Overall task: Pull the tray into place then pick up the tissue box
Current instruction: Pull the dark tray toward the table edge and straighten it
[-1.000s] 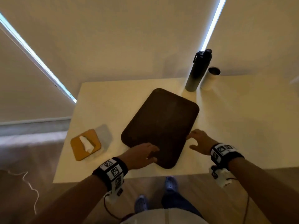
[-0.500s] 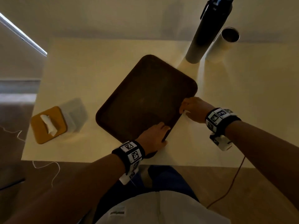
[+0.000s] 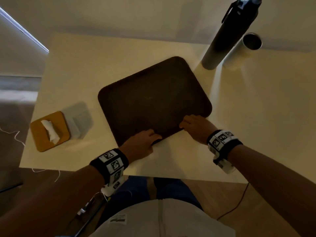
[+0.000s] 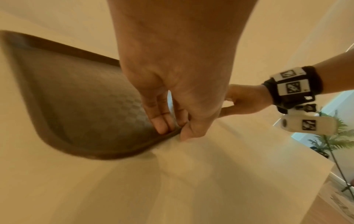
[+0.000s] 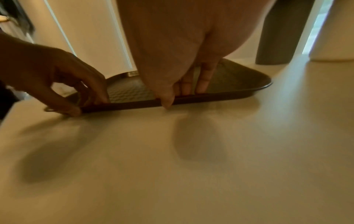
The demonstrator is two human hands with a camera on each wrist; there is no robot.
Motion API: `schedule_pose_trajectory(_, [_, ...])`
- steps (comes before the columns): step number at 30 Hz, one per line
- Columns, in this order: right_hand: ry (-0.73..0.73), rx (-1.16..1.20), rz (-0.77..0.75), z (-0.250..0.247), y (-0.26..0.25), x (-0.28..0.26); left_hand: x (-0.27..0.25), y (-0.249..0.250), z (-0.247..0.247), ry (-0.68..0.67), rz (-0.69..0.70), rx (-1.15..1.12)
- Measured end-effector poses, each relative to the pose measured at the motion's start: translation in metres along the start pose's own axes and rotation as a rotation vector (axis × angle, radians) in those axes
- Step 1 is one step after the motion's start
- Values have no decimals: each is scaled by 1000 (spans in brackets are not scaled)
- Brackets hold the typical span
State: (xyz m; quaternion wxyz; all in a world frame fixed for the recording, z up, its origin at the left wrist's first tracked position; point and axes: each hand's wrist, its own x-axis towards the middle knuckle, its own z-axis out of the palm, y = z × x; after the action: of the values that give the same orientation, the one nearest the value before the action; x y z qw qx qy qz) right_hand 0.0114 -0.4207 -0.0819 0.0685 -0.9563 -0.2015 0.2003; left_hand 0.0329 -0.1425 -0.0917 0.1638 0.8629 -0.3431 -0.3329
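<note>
A dark brown tray (image 3: 150,100) lies at an angle in the middle of the pale table (image 3: 256,117). My left hand (image 3: 145,142) pinches its near rim, fingers inside the tray (image 4: 76,98) and thumb outside the rim. My right hand (image 3: 193,125) pinches the same near rim further right, fingers inside the tray (image 5: 239,78), thumb at the outer edge. The tissue box (image 3: 51,130), with a yellow-orange top and a white tissue sticking out, stands near the table's left edge, apart from both hands.
A tall dark bottle (image 3: 227,35) and a pale cylindrical cup (image 3: 246,47) stand at the table's far right, just beyond the tray's far corner. A cable (image 3: 236,206) runs over the wooden floor at the lower right. A potted plant (image 4: 329,136) stands beyond the table.
Both hands came from flat beside the tray to pinching its near rim. The tray has turned and slid a little, and the head view has tilted further down.
</note>
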Motion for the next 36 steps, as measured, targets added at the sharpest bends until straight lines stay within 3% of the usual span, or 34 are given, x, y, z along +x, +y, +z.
schedule_pose_trajectory(8, [145, 329, 161, 19, -77, 21, -45, -70, -30, 243, -91, 103])
schedule_pose_trajectory(13, [196, 349, 503, 13, -71, 12, -72, -91, -27, 467, -393, 5])
schedule_pose_trajectory(16, [186, 347, 699, 8, -57, 0, -83, -100, -18, 468, -512, -22])
schedule_pose_trajectory(21, [159, 410, 900, 7, -39, -14, -90, -110, -15, 433, -566, -21])
schedule_pose_trajectory(29, [148, 476, 887, 20, -27, -5, -80, -110, -27, 339, -612, 54])
schedule_pose_trajectory(36, [172, 467, 890, 5, -13, 21, -40, -118, -79, 246, -686, 43])
